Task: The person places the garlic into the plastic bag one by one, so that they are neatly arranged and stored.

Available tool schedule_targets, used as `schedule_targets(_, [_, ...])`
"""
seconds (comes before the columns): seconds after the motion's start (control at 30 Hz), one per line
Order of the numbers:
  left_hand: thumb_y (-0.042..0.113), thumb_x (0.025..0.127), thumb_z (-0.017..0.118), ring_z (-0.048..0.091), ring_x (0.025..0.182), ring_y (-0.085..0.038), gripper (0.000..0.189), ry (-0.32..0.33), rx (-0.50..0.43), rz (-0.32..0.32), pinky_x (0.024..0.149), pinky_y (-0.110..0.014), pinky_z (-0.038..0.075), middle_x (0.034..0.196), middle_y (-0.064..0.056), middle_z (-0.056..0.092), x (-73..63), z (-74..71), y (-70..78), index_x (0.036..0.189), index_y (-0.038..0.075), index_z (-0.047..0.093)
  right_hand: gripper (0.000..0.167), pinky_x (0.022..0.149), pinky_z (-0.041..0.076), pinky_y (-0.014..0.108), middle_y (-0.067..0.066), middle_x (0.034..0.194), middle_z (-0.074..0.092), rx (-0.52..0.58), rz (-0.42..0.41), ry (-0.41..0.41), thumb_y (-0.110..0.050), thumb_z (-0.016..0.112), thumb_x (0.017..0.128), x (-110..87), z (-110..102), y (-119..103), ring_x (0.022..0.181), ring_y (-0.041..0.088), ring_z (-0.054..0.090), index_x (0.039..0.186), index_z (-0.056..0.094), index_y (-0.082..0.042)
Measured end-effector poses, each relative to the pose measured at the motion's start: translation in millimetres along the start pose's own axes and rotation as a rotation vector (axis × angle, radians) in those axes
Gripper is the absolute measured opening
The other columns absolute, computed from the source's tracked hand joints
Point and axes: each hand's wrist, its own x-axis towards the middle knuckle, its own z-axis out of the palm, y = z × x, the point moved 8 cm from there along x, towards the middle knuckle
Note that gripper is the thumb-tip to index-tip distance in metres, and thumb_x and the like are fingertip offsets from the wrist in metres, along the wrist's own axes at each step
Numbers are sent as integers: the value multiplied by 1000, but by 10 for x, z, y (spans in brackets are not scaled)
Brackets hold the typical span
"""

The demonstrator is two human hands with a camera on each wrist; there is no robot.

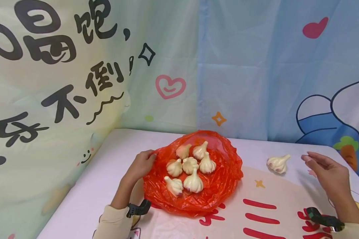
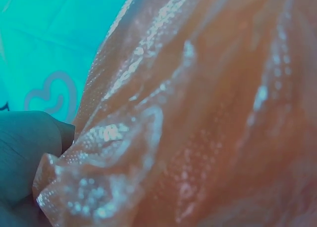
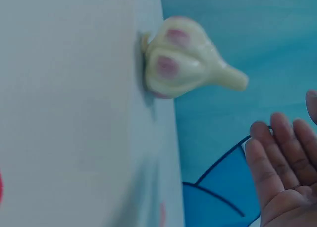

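Note:
A red plastic bag [image 1: 224, 189] lies spread wide on the table, its mouth facing up, with several garlic bulbs [image 1: 193, 182] inside. My left hand [image 1: 142, 164] pinches the bag's left rim; up close in the left wrist view, the thumb or finger [image 2: 29, 153] presses against the crinkled plastic. A single garlic bulb [image 1: 278, 163] rests on the table to the right of the bag, its stem pointing right. Just right of that bulb my right hand [image 1: 332, 172] hovers with relaxed fingers and holds nothing. In the right wrist view the bulb [image 3: 181, 61] shows purple patches, apart from the fingers [image 3: 285, 153].
The white table [image 1: 116, 146] carries a printed cloth [image 1: 245, 186] with red markings. Behind it hangs a blue and green curtain [image 1: 233, 73] with hearts and stars; large black characters cover the left one [image 1: 62, 103]. A dark band with a small device sits on each wrist.

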Motion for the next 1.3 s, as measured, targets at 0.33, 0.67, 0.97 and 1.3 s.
schedule_targets(0.33, [22,102,47,66,71,-22,26,4,12,2,63,-33,58,94,-8,67,13,-3,-14,114,7,65,85,96,39,57,24,151,32,-130,103,-182,-65,49,90,105,325,138,137,46,28,149,36,-4])
schedule_targets(0.67, [23,102,48,67,72,-22,26,-11,3,1,63,-34,58,96,-8,67,17,21,-12,114,7,65,88,92,38,66,34,149,24,-123,63,-287,-63,47,92,98,529,71,134,56,22,152,23,-3])
schedule_targets(0.97, [23,102,47,67,72,-23,26,-5,-3,13,63,-33,58,96,-7,67,5,16,8,113,8,65,83,94,40,59,32,146,33,-110,52,-293,-60,49,93,107,600,72,131,52,32,148,33,0])
schedule_targets(1.3, [22,102,47,67,71,-22,26,4,1,4,62,-33,58,94,-7,67,9,5,19,111,7,66,78,84,51,42,31,142,41,-132,-14,-294,-57,47,95,48,651,-94,126,47,41,147,37,0])
